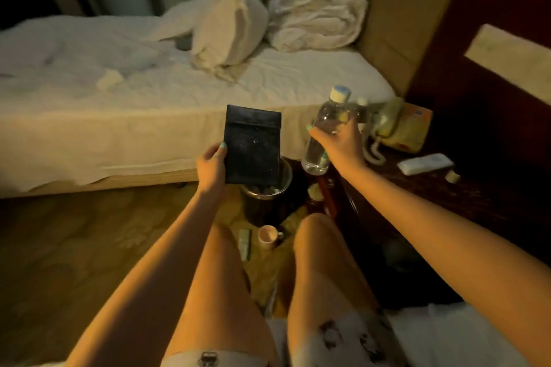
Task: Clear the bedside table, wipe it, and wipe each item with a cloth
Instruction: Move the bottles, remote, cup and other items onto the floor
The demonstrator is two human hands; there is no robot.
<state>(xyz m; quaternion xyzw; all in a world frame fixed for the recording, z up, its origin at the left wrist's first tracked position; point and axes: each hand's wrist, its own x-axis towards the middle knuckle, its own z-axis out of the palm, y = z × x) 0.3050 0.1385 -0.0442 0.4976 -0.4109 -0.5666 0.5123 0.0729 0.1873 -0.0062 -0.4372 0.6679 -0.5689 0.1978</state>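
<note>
The bed (149,104) fills the far side of the view, with crumpled white sheets and pillows. To its right stands the dark wooden counter (477,197), the bedside table of the task. On it I see a yellowish telephone (393,125) at the back edge near the bed, a white remote control (425,164) toward the front edge, and a small pale object (452,177) just beside the remote. I cannot tell what this object is.

On the floor between the bed and the counter there is a round bin (262,202). A cup (268,236) and a tube (245,243) lie on the floor near the person's knees.

The step in hand looks like the clearing of the counter – both hands are busy with items. The left hand (211,165) holds a flat black pouch (253,143) upright by its lower left edge, thumb on the front, above the bin. The right hand (340,143) is wrapped around the middle of a clear water bottle (325,125), which is tilted and is in the air near the counter's left edge.

The bottle seems nearly full, with a white and blue cap that is closed. The pouch has pale specks on its front, perhaps dust.

In my judgement the next move is to put both items down somewhere off the counter – the bed or the floor – and then to take the telephone, whose curly cord may pull. No cloth is visible yet.
</note>
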